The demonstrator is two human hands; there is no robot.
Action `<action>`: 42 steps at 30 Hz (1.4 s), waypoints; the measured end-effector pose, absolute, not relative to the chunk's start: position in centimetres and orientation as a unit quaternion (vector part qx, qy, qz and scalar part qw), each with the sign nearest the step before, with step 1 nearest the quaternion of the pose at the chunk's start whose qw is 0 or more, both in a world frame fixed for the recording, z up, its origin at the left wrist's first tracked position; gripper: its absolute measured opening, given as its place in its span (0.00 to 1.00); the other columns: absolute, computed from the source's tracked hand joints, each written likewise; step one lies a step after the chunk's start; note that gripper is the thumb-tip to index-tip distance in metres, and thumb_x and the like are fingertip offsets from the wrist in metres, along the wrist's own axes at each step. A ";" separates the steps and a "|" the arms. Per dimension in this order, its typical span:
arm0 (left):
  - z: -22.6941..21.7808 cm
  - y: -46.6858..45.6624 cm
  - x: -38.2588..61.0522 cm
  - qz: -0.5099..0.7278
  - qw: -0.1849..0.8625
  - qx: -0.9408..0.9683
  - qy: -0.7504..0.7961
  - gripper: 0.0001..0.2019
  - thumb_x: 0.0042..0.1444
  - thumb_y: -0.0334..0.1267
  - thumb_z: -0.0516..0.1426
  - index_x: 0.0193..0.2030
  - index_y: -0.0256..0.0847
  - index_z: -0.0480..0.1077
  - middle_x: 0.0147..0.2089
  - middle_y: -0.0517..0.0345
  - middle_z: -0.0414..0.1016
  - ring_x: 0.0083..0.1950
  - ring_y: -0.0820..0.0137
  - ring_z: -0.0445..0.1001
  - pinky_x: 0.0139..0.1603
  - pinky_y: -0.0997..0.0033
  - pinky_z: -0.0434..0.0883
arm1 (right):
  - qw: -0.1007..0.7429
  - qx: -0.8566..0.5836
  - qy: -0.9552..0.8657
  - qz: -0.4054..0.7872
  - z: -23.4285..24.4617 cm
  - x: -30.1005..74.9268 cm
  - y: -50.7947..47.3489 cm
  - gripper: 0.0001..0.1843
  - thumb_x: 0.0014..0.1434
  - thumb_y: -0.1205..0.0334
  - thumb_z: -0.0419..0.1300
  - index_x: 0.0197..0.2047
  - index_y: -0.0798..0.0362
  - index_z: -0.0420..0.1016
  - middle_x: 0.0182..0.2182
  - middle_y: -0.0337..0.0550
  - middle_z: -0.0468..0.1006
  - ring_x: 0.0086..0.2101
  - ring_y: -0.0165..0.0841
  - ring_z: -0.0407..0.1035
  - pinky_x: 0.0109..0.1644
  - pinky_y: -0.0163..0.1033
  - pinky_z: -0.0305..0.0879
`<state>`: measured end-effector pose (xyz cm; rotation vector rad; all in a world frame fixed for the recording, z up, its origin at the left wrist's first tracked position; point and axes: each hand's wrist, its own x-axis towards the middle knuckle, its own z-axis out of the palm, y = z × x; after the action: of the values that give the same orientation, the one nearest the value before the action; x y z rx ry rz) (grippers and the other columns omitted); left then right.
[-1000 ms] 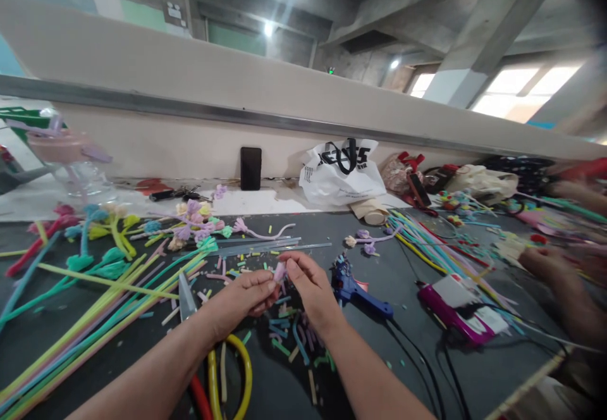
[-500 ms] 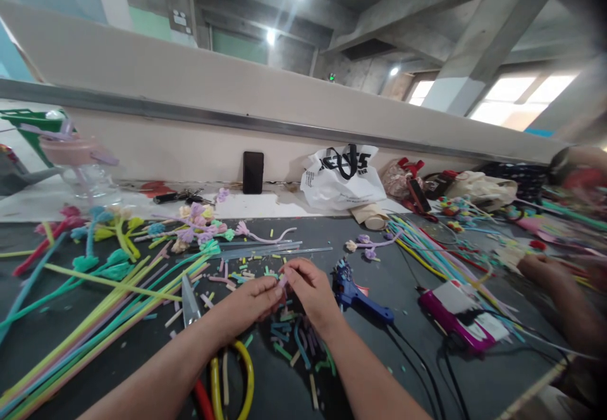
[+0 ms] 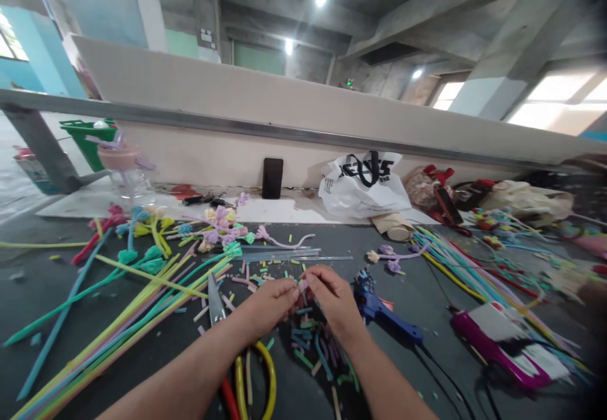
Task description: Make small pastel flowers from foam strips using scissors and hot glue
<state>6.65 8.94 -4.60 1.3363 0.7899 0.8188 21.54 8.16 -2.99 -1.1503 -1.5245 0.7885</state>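
My left hand (image 3: pixel 268 306) and my right hand (image 3: pixel 336 301) meet over the dark table (image 3: pixel 427 293), fingertips pinched together on a small pink pipe-cleaner piece (image 3: pixel 301 285). Only a sliver of it shows between the fingers. Short cut scraps of coloured pipe cleaner (image 3: pixel 313 344) lie under and around both hands. Scissors (image 3: pixel 215 303) with yellow and red handle loops rest beneath my left wrist. A blue glue gun (image 3: pixel 377 303) lies just right of my right hand.
Long pastel pipe cleaners (image 3: pixel 123 306) fan out at the left, more at the right (image 3: pixel 474 268). Finished fuzzy flowers (image 3: pixel 215 224) lie behind. A white plastic bag (image 3: pixel 363 186), a black phone (image 3: pixel 272 178) and a pink glue gun (image 3: pixel 502 344) are nearby. Another person's hand (image 3: pixel 592 293) is at the far right.
The view has swung left, so everything has shifted right in the frame. My hands stay pinched together on the pink piece, which shows less now. The other person's hand has slid towards the right edge.
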 end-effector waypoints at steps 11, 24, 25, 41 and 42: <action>-4.1 10.1 5.0 0.492 0.706 0.407 0.306 0.12 0.49 0.45 0.55 0.27 0.37 0.62 0.22 0.67 0.57 0.17 0.84 0.47 0.18 0.81 0.44 | 0.724 -0.400 -0.466 0.315 -1.3 22.6 8.7 0.09 0.52 0.63 0.57 0.39 0.51 0.69 0.33 0.38 0.70 0.24 0.24 0.62 0.29 0.34 0.60; -4.4 10.1 5.1 0.497 0.731 0.370 0.284 0.12 0.48 0.42 0.58 0.26 0.35 0.63 0.21 0.66 0.59 0.16 0.85 0.49 0.16 0.83 0.43 | 0.713 -0.292 -0.515 0.376 10.8 23.8 5.1 0.10 0.54 0.67 0.51 0.38 0.46 0.69 0.28 0.33 0.67 0.17 0.20 0.53 0.33 0.35 0.62; -4.3 10.1 5.1 0.497 0.732 0.369 0.284 0.12 0.47 0.42 0.58 0.26 0.35 0.62 0.21 0.66 0.59 0.16 0.86 0.49 0.16 0.83 0.43 | 0.671 -0.329 -0.552 0.370 10.3 23.7 5.2 0.10 0.54 0.66 0.52 0.39 0.46 0.68 0.28 0.33 0.68 0.18 0.21 0.54 0.31 0.34 0.61; -3.9 9.9 5.0 0.507 0.738 0.351 0.276 0.10 0.46 0.39 0.59 0.26 0.34 0.64 0.21 0.65 0.60 0.16 0.87 0.49 0.16 0.84 0.45 | 0.077 -0.622 -0.773 0.094 1.5 23.7 5.9 0.09 0.52 0.68 0.53 0.31 0.51 0.74 0.29 0.39 0.77 0.32 0.30 0.68 0.34 0.32 0.57; -4.0 9.9 5.0 0.508 0.738 0.350 0.273 0.10 0.46 0.39 0.59 0.27 0.34 0.64 0.21 0.65 0.61 0.16 0.87 0.49 0.16 0.84 0.45 | 0.069 -0.628 -0.769 0.093 1.3 23.7 6.1 0.09 0.52 0.68 0.52 0.31 0.51 0.74 0.30 0.39 0.77 0.32 0.31 0.69 0.35 0.32 0.57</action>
<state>5.01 9.93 -3.98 0.7683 0.5993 1.1158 23.66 6.08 1.32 -1.8903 -2.3159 0.2806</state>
